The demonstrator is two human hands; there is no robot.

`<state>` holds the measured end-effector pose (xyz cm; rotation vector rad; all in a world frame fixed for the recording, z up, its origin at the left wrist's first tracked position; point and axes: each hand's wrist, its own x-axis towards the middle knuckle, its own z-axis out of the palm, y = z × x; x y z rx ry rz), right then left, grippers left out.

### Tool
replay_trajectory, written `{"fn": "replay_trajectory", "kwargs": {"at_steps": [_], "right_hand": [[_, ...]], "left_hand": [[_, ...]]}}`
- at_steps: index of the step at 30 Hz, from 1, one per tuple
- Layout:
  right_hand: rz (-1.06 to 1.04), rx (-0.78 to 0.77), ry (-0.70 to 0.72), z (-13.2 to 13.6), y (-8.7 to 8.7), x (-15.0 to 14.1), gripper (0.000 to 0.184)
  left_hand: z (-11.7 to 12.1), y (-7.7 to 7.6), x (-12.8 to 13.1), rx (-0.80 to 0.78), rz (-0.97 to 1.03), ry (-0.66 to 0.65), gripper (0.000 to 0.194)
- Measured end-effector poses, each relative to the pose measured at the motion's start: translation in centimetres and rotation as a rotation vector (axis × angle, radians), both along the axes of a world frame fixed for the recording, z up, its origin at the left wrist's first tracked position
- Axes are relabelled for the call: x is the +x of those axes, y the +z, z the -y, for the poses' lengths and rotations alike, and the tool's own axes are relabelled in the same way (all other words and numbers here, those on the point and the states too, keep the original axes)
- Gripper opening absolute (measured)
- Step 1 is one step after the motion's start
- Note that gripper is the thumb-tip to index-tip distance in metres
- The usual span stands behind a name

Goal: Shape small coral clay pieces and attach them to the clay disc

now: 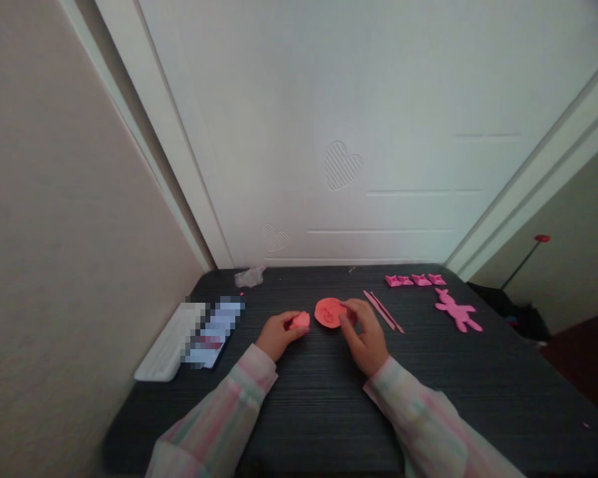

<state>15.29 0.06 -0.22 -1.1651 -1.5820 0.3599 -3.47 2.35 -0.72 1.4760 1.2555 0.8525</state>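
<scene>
My left hand (pixel 280 335) is closed, pinching a lump of orange modelling clay (pixel 300 320) between thumb and fingertips just above the table. To its right a round, flattened orange clay disc (pixel 327 315) lies on the table, with a raised swirl or small bits near its middle. The thumb and bent fingers of my right hand (pixel 363 335) close on the disc's right edge; whether a separate small piece sits between the fingertips I cannot tell. Beside that hand lie slim pink modelling tools (pixel 383 311).
A pink clay rabbit-shaped figure (pixel 458 311) lies flat on the right of the dark table (pixel 323 411). Several small pink folded clay pieces (pixel 413 280) line the back edge. Crumpled clear plastic (pixel 250 276), a white case (pixel 165 352) and a blurred phone-like item (pixel 218 332) are at left.
</scene>
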Motion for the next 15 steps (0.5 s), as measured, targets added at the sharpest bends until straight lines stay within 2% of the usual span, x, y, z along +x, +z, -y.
{"fn": "replay_trajectory", "kwargs": {"at_steps": [3,6,10,15], "right_hand": [[0.133,-0.014,0.221,1.9,0.1,-1.7,0.03],[0.158,-0.058,0.33,3.5,0.2,-2.1,0.029],[0.094,-0.159,0.396,4.6,0.3,-1.6,0.023],[0.079,-0.205,0.388,4.5,0.0,-1.1,0.018]], "left_hand": [[1.3,0.2,0.3,-0.036,0.087,-0.122,0.031],[3.0,0.3,0.6,-0.069,0.16,-0.204,0.027],[4.3,0.1,0.9,-0.118,0.229,-0.25,0.03],[4.1,-0.5,1.6,-0.193,0.3,-0.257,0.035]]}}
